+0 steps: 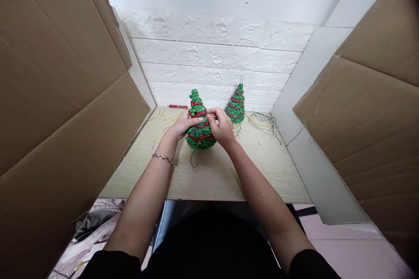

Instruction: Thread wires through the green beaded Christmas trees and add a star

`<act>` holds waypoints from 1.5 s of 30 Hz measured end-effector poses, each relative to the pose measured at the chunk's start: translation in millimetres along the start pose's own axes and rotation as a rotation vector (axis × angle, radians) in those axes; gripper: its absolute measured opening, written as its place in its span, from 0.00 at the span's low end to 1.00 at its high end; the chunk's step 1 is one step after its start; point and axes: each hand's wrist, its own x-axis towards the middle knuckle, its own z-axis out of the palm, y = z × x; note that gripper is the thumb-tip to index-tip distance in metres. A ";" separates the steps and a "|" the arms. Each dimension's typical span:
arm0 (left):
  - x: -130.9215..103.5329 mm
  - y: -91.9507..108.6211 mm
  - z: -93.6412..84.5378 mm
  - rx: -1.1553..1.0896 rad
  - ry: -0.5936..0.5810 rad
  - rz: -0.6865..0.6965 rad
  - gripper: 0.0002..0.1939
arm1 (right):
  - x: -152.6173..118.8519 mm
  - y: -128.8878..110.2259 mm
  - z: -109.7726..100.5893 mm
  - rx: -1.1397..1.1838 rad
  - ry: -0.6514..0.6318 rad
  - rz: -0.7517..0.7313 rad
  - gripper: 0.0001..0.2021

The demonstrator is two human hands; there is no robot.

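A small green Christmas tree (201,143) with red garlands and a few coloured balls stands upright in the middle of the table. My left hand (185,125) grips its left side, the thumb lying across the front. On the tree's right side, my right hand (221,126) is closed, thumb and fingers pinched against the greenery; whatever lies between the fingertips is too small to make out. A thin dark green wire (192,160) sticks out from the tree's base toward me.
A second decorated tree (236,107) stands behind on the right. Coils of thin wire (265,124) lie at the right, and loose yellow wires (161,117) at the left near a red pen-like object (178,106). Cardboard sheets (131,109) flank the table (209,183).
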 end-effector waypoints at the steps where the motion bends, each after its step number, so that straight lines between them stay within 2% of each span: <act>1: -0.1 0.7 -0.3 -0.004 0.017 0.008 0.25 | 0.4 0.4 0.1 -0.011 0.038 -0.025 0.08; 3: 0.0 2.0 -1.3 -0.015 0.067 0.021 0.26 | 1.5 1.9 -1.0 -0.035 0.135 -0.027 0.09; 6: 0.0 3.3 -2.9 -0.026 0.117 0.027 0.27 | 3.6 6.0 -4.0 -0.008 0.237 0.083 0.11; 10: -0.4 3.8 -3.4 -0.007 0.114 0.035 0.27 | 5.0 10.5 -5.7 0.111 0.247 0.229 0.12; 13: -0.5 3.3 -3.1 -0.016 0.115 0.021 0.27 | 4.7 10.7 -5.2 0.165 0.265 0.255 0.13; 18: 0.4 1.1 -3.6 -0.025 0.107 0.015 0.24 | 3.6 6.3 -5.3 0.103 0.232 0.208 0.12; 24: 1.5 -0.4 -4.3 0.014 0.085 0.042 0.24 | 0.7 0.1 -2.6 -0.017 0.093 0.026 0.10; 32: -0.8 1.2 0.1 0.021 0.070 0.015 0.26 | -1.4 1.6 -0.3 -0.047 0.060 -0.025 0.10; 36: -1.1 1.3 0.1 -0.002 0.077 0.012 0.26 | -2.3 2.8 0.7 -0.049 0.035 -0.012 0.11; 45: 1.1 1.8 -4.6 -0.064 0.132 0.017 0.23 | -6.8 0.9 10.4 -0.106 -0.006 -0.137 0.19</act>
